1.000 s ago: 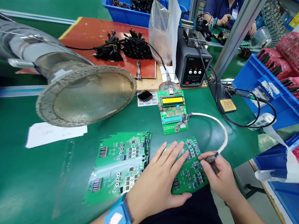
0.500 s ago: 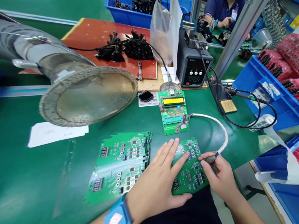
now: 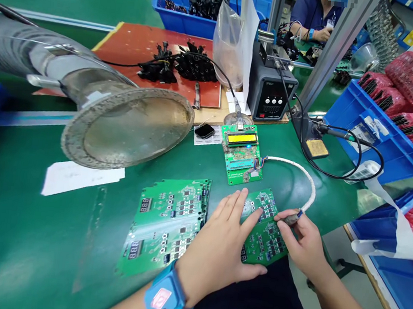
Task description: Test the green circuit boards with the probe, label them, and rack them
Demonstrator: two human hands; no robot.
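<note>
My left hand lies flat with its fingers stretched out on a green circuit board at the table's near edge, pressing it down. My right hand pinches a small probe plug against the board's right side. A white sleeved cable runs from that plug to a green programmer board with a lit yellow display. To the left of my left hand sits a stack of larger green circuit boards. A blue wristband is on my left wrist.
A metal fume-extraction funnel hangs over the table at left, above a white paper slip. Behind are a grey soldering station, its iron stand, a red mat with black connectors, and blue bins with pink bags. Another person works at the far bench.
The view has drifted slightly, so the table's things sit a bit further right. Both hands keep the same hold on the board and the plug.
</note>
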